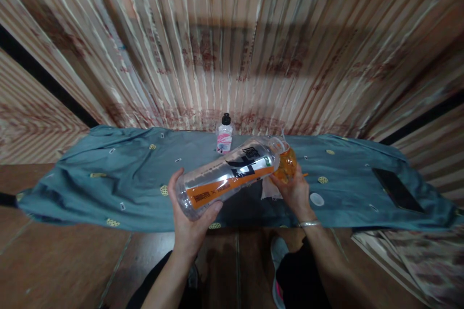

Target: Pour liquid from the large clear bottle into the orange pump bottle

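Note:
My left hand point(194, 224) is wrapped round the base of a large clear plastic bottle point(224, 178) with an orange and silver label. The bottle lies tilted to the right, its open mouth slightly higher than its base. At its mouth, my right hand point(295, 193) grips an orange see-through container point(286, 166), its exact kind partly hidden by the fingers and the bottle neck. Whether anything is flowing between the two cannot be made out. Behind them a small clear bottle point(224, 137) with a black cap and pink label stands upright.
A blue-green patterned cloth point(141, 188) covers the table. To the right lie a white round lid point(316, 199) and a black phone point(398, 190). Something pale, like a cloth or tissue point(270, 189), is beneath my right hand. A striped curtain point(224, 58) hangs behind.

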Demonstrator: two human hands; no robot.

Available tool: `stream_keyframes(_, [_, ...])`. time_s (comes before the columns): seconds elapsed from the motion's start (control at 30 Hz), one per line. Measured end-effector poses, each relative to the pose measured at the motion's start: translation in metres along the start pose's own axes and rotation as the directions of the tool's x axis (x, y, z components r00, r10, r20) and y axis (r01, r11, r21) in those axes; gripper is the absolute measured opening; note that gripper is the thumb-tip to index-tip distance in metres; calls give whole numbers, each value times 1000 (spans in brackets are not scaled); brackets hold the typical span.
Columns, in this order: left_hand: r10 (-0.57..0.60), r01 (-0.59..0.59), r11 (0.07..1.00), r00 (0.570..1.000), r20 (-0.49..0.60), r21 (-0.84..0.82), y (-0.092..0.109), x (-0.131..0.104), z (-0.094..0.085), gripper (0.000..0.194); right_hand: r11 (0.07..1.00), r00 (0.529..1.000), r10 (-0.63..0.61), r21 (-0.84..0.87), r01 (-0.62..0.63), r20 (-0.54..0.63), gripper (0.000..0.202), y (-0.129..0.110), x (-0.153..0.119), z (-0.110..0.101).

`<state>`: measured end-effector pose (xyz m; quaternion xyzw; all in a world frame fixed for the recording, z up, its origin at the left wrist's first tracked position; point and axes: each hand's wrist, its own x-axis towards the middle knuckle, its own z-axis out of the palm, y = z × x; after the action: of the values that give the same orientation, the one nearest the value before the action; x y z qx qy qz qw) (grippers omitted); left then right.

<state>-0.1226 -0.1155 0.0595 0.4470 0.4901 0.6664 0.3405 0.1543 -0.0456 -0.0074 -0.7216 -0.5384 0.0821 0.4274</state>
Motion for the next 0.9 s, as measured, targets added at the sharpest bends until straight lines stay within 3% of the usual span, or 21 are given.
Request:
stream_keyframes(0.23, [-37, 36, 999, 999, -33, -16, -3, -3, 0, 104, 1000, 1000, -20, -6, 20, -16, 100, 0, 0, 1])
stream_keyframes(0.5, [28, -31, 995, 999, 37, 91, -12, 1, -7, 117, 998, 997, -65, 6, 65, -37, 93, 1, 1, 2])
stream_keyframes(0.7, [-62, 61, 998, 997, 36, 33, -10, 0, -4, 122, 998, 998, -58, -1, 58, -28, 94, 1, 1, 3])
stream_keyframes(0.77, [-57, 55, 998, 997, 52, 42, -7, -1, -2, 121, 999, 998, -51, -8, 51, -26, 97, 2, 1, 3])
stream_keyframes(0.9, [-10, 10, 1000, 1000, -19, 29, 1, -4, 4, 105, 998, 998, -54, -8, 54, -25, 95, 3, 1, 3])
